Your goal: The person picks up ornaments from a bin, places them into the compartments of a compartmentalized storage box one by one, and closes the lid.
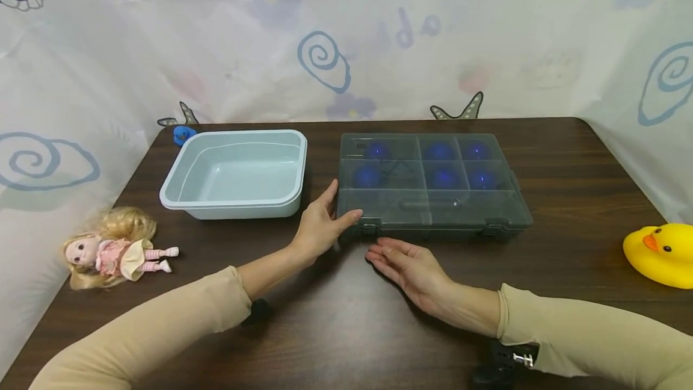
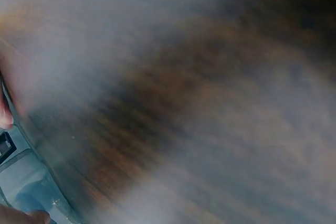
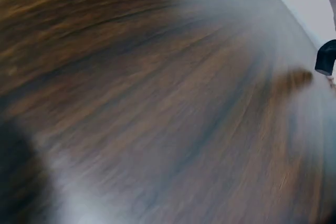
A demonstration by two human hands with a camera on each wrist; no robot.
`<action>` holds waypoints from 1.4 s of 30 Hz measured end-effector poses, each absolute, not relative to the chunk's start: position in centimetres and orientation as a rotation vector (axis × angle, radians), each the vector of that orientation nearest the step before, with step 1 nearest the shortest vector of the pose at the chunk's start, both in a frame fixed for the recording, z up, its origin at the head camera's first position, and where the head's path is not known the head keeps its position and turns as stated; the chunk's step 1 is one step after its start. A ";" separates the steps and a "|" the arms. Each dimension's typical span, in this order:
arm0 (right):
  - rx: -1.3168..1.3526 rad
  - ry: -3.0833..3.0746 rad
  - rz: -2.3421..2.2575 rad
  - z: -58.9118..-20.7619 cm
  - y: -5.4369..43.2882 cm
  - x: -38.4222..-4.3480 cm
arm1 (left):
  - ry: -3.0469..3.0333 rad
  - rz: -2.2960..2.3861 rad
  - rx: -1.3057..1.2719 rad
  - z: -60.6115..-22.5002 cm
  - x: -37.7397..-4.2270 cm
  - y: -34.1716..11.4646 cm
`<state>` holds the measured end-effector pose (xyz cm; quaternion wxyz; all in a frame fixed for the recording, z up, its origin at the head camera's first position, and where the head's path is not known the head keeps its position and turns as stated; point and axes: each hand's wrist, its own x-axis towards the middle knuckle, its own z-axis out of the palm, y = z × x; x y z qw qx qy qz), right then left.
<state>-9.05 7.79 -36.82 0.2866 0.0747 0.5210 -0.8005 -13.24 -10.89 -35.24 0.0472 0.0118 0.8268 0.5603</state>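
Observation:
A lidded grey translucent compartment box [image 1: 470,203] lies on the table, its lid down. Several blue balls [image 1: 444,178] show through the lid in the back compartments. At the box's front left corner, my left hand [image 1: 316,227] touches it, fingers along the left side and thumb at the front edge. The left wrist view catches only part of the box [image 2: 26,182] and some fingertips. Just in front of the box, my right hand [image 1: 414,272] has its fingers loosely extended and holds nothing. The right wrist view shows mostly blurred tabletop.
A pale blue plastic basin [image 1: 238,203] stands left of the box, with a small blue toy duck [image 1: 183,135] behind its corner. A blond doll [image 1: 116,254] lies at the left. A yellow rubber duck [image 1: 663,257] sits at the right edge.

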 end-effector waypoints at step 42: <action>0.185 1.586 -2.156 -37.8 6.1 -9.9 | 2.562 1.699 0.026 -35.3 -13.1 -10.8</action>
